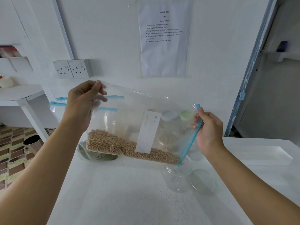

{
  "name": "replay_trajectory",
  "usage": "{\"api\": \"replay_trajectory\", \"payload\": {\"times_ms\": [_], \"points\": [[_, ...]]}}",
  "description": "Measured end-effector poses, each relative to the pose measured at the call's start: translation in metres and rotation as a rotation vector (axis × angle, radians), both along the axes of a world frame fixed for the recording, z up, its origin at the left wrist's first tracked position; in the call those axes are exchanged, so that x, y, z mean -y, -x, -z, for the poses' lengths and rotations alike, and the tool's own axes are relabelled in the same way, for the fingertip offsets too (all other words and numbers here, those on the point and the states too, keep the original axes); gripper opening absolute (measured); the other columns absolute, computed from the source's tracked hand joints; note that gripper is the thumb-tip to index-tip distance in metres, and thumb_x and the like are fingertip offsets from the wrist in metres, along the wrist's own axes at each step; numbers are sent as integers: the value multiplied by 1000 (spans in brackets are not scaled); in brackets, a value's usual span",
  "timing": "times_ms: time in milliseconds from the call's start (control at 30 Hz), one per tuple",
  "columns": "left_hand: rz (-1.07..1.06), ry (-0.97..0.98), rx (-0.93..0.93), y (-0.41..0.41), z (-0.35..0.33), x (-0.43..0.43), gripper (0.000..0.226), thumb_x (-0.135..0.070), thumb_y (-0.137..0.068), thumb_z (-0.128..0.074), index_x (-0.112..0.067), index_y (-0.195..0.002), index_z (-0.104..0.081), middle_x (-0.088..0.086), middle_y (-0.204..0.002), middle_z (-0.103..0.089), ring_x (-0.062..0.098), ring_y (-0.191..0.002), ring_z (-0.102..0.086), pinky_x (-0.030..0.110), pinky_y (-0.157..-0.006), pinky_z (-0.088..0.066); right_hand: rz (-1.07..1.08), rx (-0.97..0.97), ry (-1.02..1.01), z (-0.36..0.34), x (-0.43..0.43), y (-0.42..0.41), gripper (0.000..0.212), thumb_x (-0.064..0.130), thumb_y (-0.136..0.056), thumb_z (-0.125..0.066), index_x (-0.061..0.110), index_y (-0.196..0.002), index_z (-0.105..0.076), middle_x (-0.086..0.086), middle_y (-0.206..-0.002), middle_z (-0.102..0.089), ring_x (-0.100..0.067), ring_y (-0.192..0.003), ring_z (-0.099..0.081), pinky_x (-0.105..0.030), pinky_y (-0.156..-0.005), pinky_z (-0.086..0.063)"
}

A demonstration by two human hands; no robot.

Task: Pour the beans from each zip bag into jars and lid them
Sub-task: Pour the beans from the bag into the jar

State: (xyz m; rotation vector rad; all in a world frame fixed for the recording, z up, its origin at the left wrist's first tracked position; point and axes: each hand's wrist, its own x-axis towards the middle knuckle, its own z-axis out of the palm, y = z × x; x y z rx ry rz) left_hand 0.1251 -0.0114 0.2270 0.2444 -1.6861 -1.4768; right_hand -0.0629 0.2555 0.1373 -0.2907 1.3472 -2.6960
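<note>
Hands (80, 103) (209, 133) on zip bag (129, 122), jar (178, 176) underneath.

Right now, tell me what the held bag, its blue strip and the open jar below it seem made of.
Zip bag: thin clear plastic film, glossy; creased, beans show through. Blue strip: stiffer plastic, likely; holds a straight edge. Jar: clear, smooth; plastic or glass, cannot tell.

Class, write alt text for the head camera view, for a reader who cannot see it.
Two hands hold a clear zip bag of tan beans tilted above a white table: the left hand pinches a raised corner, the right hand pinches the blue zip edge. The bag's lowest corner hangs over an open clear jar; a bag of green beans lies behind.
</note>
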Motion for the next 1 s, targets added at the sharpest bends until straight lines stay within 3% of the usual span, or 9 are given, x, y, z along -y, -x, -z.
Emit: {"api": "replay_trajectory", "payload": {"times_ms": [1000], "points": [[28,12,-18,1,-13,-3,20,-21,-102,-61,-17,-86,-72,0,-79,-67,14,-68,-63,22,-61,-42,12,-20,5,-7,-4,-3,36,11,-99,-64,7,-66,-52,-2,-64,-57,-12,-62,-51,-26,-54,-39]]}}
